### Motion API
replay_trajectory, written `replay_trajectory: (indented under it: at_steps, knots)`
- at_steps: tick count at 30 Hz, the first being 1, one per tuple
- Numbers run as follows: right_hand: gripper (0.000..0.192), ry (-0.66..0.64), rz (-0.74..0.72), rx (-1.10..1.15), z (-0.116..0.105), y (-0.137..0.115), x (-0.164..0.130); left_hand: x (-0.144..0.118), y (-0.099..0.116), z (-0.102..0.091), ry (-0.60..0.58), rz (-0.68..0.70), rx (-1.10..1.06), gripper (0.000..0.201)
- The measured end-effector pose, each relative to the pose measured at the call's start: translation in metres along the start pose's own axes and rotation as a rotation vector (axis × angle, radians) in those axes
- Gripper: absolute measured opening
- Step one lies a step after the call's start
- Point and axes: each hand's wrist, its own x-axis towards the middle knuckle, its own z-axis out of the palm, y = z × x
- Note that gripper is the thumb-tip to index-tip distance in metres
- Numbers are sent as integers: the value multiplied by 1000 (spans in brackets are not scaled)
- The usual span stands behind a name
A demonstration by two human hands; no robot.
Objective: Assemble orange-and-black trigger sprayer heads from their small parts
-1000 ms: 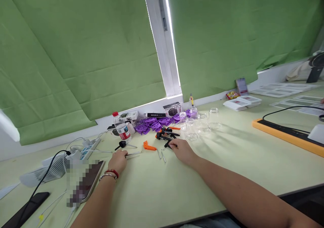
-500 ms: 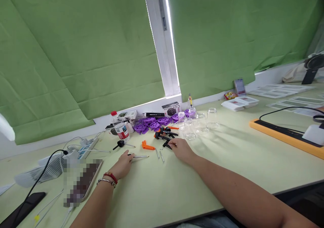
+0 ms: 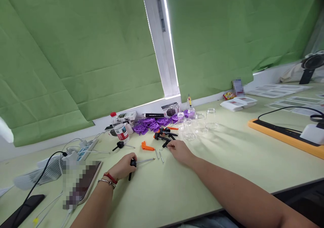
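Your left hand (image 3: 123,167) grips a black-handled screwdriver (image 3: 136,162); your fingers cover most of its handle. Your right hand (image 3: 178,150) touches a small black part (image 3: 165,144), possibly pinching it; grip unclear.

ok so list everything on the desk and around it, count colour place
screwdriver: one, black handle, in left hand
loose black-handled tools: several, by right hand
orange tool: one, mid desk
metal pins: a few, silver, between hands
purple parts: pile, by window sill
glass jars: several, clear, right of the pile
water bottle: one, red cap, left of the pile
phone: one, near left
power strip: one, white, far left
orange-edged mat: one, right
blinds: green, behind
left hand: grips screwdriver
right hand: on a black tool
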Motion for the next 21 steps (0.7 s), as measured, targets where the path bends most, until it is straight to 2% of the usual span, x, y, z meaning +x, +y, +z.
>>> replay_trajectory:
  at_steps: [5,7,11,14,16,21]
  knots:
    - [23,-12,-11,10,1,-2,-2,5,8,-3,-106,57,-56,34]
    - [23,-13,-15,10,1,-2,-2,15,11,-7,-58,77,23,35]
    - [23,-20,-29,2,0,-3,-3,49,19,-6,155,98,239,36]
    - [24,-29,-25,3,-1,-5,-4,70,30,3,164,111,321,36]
    - [24,-34,-19,5,-1,-6,-4,77,37,9,143,123,371,28]
    - [24,-48,-15,8,-3,-10,-4,74,48,9,146,154,462,17]
